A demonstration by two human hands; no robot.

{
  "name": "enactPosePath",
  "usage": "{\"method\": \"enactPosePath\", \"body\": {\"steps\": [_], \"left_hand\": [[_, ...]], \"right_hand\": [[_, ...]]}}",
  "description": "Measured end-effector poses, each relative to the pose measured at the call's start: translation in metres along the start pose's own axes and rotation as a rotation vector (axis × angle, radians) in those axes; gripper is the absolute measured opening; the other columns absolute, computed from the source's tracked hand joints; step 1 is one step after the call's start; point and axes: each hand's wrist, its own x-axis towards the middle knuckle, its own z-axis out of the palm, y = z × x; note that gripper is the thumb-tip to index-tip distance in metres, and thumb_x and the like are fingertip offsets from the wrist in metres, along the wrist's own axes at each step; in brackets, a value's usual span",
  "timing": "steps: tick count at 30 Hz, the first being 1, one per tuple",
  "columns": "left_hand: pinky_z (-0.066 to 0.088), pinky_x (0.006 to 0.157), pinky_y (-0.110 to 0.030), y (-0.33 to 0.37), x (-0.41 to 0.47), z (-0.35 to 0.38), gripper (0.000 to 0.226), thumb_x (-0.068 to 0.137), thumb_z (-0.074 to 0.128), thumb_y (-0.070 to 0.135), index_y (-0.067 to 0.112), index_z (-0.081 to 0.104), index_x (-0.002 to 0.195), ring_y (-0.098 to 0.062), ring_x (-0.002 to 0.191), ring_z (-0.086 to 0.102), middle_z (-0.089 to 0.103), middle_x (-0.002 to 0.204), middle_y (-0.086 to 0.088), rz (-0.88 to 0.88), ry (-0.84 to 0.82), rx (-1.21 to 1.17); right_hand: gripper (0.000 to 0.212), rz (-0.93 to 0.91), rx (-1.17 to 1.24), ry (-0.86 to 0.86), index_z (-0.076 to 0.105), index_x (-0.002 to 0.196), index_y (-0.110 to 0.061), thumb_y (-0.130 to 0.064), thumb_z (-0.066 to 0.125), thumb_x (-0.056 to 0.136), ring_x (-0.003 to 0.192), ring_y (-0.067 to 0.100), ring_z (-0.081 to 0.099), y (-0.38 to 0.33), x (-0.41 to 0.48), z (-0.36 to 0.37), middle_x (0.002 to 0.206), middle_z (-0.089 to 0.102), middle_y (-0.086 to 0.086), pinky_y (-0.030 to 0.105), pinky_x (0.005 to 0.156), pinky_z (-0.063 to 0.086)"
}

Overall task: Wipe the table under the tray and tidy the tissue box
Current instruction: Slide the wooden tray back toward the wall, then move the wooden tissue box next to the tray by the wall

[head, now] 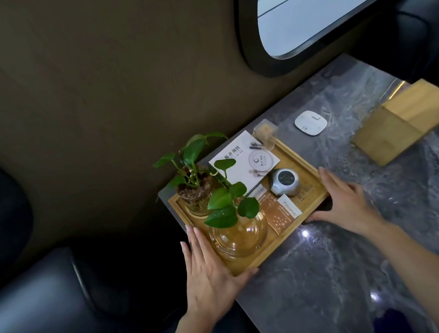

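Observation:
A wooden tray [304,158] lies on the dark marble table [333,263] at its left end, against the wall. It carries a potted plant in a glass [195,193], an amber glass ashtray [238,236], a white booklet [244,162], a grey round device [284,182] and small cards. My left hand [207,274] grips the tray's near left edge, thumb under the corner. My right hand [345,202] holds the tray's right edge, fingers along the rim. A wooden tissue box [404,120] lies on the table at the far right.
A white square pad [311,123] lies on the table beyond the tray, and a clear plastic holder [265,131] stands at the tray's far corner. A brown wall with rounded windows runs behind. A dark leather seat [37,310] is at lower left.

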Motion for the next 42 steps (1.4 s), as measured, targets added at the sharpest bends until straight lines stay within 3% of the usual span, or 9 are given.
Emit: {"method": "enactPosePath", "body": {"steps": [8, 16, 21, 25, 27, 29, 33, 36, 42], "left_hand": [[-0.032, 0.103, -0.019, -0.016, 0.033, -0.023, 0.136, 0.056, 0.057, 0.078, 0.007, -0.022, 0.141, -0.013, 0.138, -0.03, -0.018, 0.155, -0.012, 0.018, 0.015, -0.028], [-0.032, 0.103, -0.018, -0.022, 0.037, -0.019, 0.14, 0.046, 0.039, 0.09, 0.008, -0.02, 0.142, -0.012, 0.137, -0.031, -0.019, 0.156, -0.011, 0.01, 0.052, -0.043], [-0.017, 0.114, -0.031, -0.022, 0.037, -0.021, 0.137, 0.046, 0.039, 0.091, 0.012, -0.017, 0.144, -0.013, 0.138, -0.029, -0.02, 0.156, -0.009, 0.0, 0.047, -0.016], [-0.001, 0.119, -0.036, -0.013, 0.033, -0.028, 0.132, 0.054, 0.05, 0.084, 0.014, -0.017, 0.144, -0.021, 0.145, -0.01, -0.017, 0.156, -0.013, -0.059, 0.023, 0.032], [0.007, 0.118, -0.038, -0.003, 0.025, -0.031, 0.124, 0.062, 0.053, 0.078, 0.014, -0.014, 0.145, -0.027, 0.145, -0.001, -0.013, 0.156, -0.015, -0.098, 0.058, 0.074], [0.019, 0.114, -0.042, 0.008, 0.014, -0.035, 0.109, 0.07, 0.057, 0.067, 0.01, 0.006, 0.146, -0.032, 0.141, 0.016, 0.01, 0.154, -0.019, -0.091, 0.144, 0.088], [0.049, 0.082, -0.047, 0.026, 0.004, -0.048, 0.049, 0.079, 0.067, 0.035, 0.001, 0.057, 0.112, -0.037, 0.098, 0.059, 0.061, 0.108, -0.019, 0.133, 0.391, 0.121], [0.05, 0.073, -0.041, 0.045, 0.008, -0.061, 0.037, 0.079, 0.058, 0.034, 0.004, 0.063, 0.1, -0.03, 0.086, 0.063, 0.066, 0.097, -0.012, 0.275, 0.406, 0.078], [0.047, 0.081, -0.039, 0.112, 0.041, -0.057, 0.033, 0.083, 0.06, 0.033, 0.008, 0.06, 0.106, -0.027, 0.096, 0.06, 0.066, 0.102, -0.01, 0.431, 0.317, -0.016]], "right_hand": [[0.125, -0.088, 0.001, -0.006, -0.002, 0.143, -0.021, -0.075, 0.062, 0.05, 0.139, 0.019, 0.014, -0.031, 0.037, 0.003, 0.155, 0.011, 0.004, 0.043, 0.11, 0.009], [0.125, -0.074, -0.007, -0.047, -0.004, 0.143, -0.023, -0.075, 0.062, 0.05, 0.138, 0.025, 0.015, -0.033, 0.043, 0.003, 0.154, 0.012, 0.005, 0.047, 0.11, 0.009], [0.123, -0.069, -0.04, -0.05, -0.003, 0.143, -0.021, -0.071, 0.066, 0.053, 0.137, 0.025, 0.016, -0.038, 0.04, -0.002, 0.153, 0.014, 0.006, 0.047, 0.11, 0.009], [0.112, -0.07, -0.115, -0.034, 0.005, 0.143, -0.02, -0.063, 0.067, 0.061, 0.135, 0.028, 0.025, -0.043, 0.037, -0.009, 0.152, 0.018, 0.006, 0.049, 0.109, 0.016], [0.1, -0.065, -0.135, -0.02, 0.01, 0.142, -0.02, -0.055, 0.068, 0.068, 0.132, 0.029, 0.031, -0.042, 0.034, -0.014, 0.15, 0.023, 0.006, 0.049, 0.107, 0.019], [0.089, -0.068, -0.133, 0.001, 0.018, 0.14, -0.02, -0.048, 0.067, 0.072, 0.129, 0.029, 0.035, -0.04, 0.029, -0.02, 0.147, 0.03, 0.007, 0.049, 0.106, 0.022], [0.058, -0.067, -0.066, 0.149, 0.04, 0.131, -0.017, -0.043, 0.059, 0.082, 0.117, 0.03, 0.049, -0.031, 0.019, -0.035, 0.135, 0.049, 0.011, 0.044, 0.096, 0.038], [0.052, 0.004, -0.011, 0.278, 0.047, 0.127, -0.012, -0.043, 0.054, 0.086, 0.11, 0.032, 0.054, -0.024, 0.01, -0.05, 0.127, 0.057, 0.014, 0.04, 0.087, 0.045], [0.038, 0.074, 0.041, 0.479, 0.055, 0.118, -0.014, -0.036, 0.054, 0.087, 0.097, 0.033, 0.058, -0.007, -0.005, -0.081, 0.106, 0.065, 0.012, 0.037, 0.073, 0.045]]}}
